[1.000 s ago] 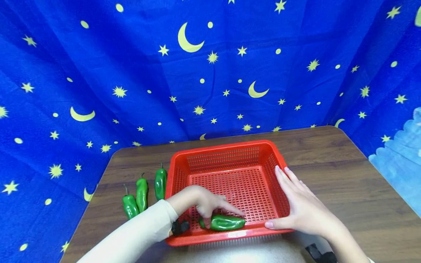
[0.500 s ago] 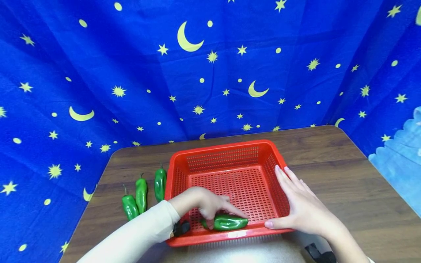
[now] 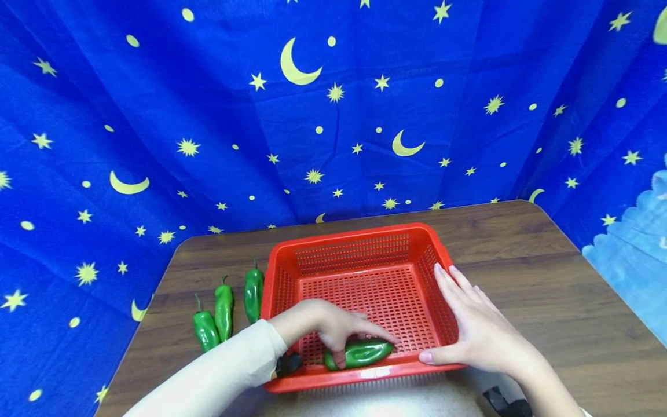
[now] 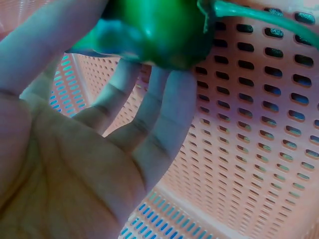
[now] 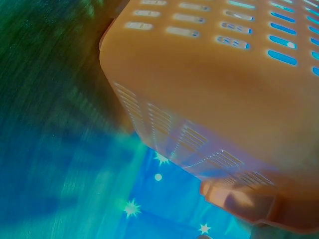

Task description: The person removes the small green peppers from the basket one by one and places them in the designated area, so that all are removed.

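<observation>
A green chili pepper (image 3: 365,353) lies along the front inside of a red plastic basket (image 3: 359,233). My left hand (image 3: 339,327) reaches into the basket and holds this pepper between thumb and fingers. In the left wrist view the same pepper (image 4: 154,32) shows its stem end, with the fingertips touching its underside. My right hand (image 3: 479,327) rests on the basket's front right corner, fingers straight and spread over the right rim, thumb on the front rim. In the right wrist view only the perforated basket (image 5: 199,74) shows, not the hand.
Left of the basket lie three more green peppers: one (image 3: 253,292) close to its wall, a second (image 3: 224,310) and a third (image 3: 206,331) farther left. The brown wooden table (image 3: 547,289) extends to the right. A blue star-patterned curtain (image 3: 354,104) hangs behind it.
My left hand has shifted slightly to the right with the pepper, whose tip now tilts a little upward. The right hand and the basket have stayed in place.
</observation>
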Available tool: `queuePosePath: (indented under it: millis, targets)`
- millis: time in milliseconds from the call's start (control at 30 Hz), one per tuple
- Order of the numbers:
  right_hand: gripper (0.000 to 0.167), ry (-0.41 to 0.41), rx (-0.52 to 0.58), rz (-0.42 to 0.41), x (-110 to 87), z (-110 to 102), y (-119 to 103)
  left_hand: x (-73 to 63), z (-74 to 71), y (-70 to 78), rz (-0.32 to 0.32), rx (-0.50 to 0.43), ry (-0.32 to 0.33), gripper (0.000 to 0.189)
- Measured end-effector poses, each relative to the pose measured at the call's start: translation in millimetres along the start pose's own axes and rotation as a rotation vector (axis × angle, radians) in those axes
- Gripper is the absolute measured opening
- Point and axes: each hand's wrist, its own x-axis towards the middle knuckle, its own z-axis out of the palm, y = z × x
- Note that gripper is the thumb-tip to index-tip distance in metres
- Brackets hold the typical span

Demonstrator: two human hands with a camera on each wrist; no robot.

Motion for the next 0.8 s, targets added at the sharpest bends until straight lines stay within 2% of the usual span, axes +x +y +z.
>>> queuePosePath:
  millis: [167,267,567,800]
  targets:
    - [0.135,0.011,-0.007,-0.016,0.2,0.2,0.2,1.3,-1.3,-3.7,0.02,-0.054,0.058,0.109]
    - [0.134,0.011,-0.009,-0.019,0.4,0.5,0.7,0.4,-1.6,-5.2,0.017,-0.046,0.107,0.107]
    - [0.134,0.01,-0.01,-0.015,0.1,1.5,2.0,-1.4,-3.1,-6.0,-0.158,0.038,0.265,0.105]
    - [0.135,0.021,-0.015,-0.029,0.0,1.3,1.8,3.1,-2.3,-5.5,-0.231,0.079,0.29,0.108]
